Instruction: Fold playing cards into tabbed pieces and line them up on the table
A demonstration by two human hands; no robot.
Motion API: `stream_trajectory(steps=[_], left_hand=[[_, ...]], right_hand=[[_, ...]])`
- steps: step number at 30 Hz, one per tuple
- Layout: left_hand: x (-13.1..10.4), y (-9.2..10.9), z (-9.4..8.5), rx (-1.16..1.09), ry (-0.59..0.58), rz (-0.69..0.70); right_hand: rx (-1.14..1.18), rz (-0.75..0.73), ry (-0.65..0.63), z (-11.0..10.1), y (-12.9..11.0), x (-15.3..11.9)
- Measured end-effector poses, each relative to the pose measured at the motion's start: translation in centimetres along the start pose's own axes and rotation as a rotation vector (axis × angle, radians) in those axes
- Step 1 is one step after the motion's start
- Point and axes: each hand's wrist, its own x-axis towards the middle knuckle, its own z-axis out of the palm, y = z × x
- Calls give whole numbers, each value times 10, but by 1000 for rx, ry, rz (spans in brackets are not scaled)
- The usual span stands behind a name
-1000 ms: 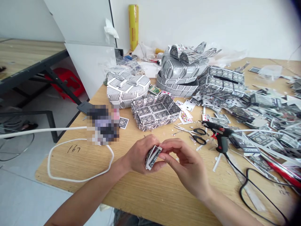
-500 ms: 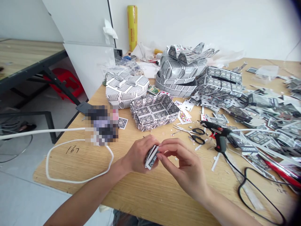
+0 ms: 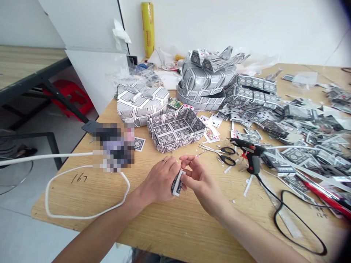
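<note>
My left hand (image 3: 163, 179) wraps round a small folded piece made of playing cards (image 3: 177, 184), dark patterned with a white strip across it. The thumb and fingers of my right hand (image 3: 197, 181) pinch its near right edge. Most of the piece is hidden inside the left palm. Just beyond both hands stands an open tray woven from playing cards (image 3: 179, 132). Scissors (image 3: 219, 151) with black handles lie right of the tray, blades pointing left. A black glue gun (image 3: 250, 155) rests farther right, its cord curling toward the front.
A lidded card box (image 3: 143, 104), stacked card baskets (image 3: 205, 82) and a slotted card box (image 3: 253, 91) stand at the back. Loose cards and scraps (image 3: 298, 120) cover the right side. A white cable (image 3: 87, 217) loops at left by a phone (image 3: 93, 127).
My right hand has turned and closed in on the card piece, its fingers now curling over the top. The piece has tilted more upright in my left hand. The whole view has shifted slightly.
</note>
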Motion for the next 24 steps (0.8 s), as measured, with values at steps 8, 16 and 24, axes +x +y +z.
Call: stream_trajectory(steps=[8,16,24], left_hand=[[1,0,-3,90,-82,-25],[1,-4,-4,-1,-14,-79],[2,-2,-3,-142,68,-187]], right_hand=[[68,-18,-41,-3,2,7],[117,-33,-93,-2,2,4],[-61,-109,-101,-3,3,4]])
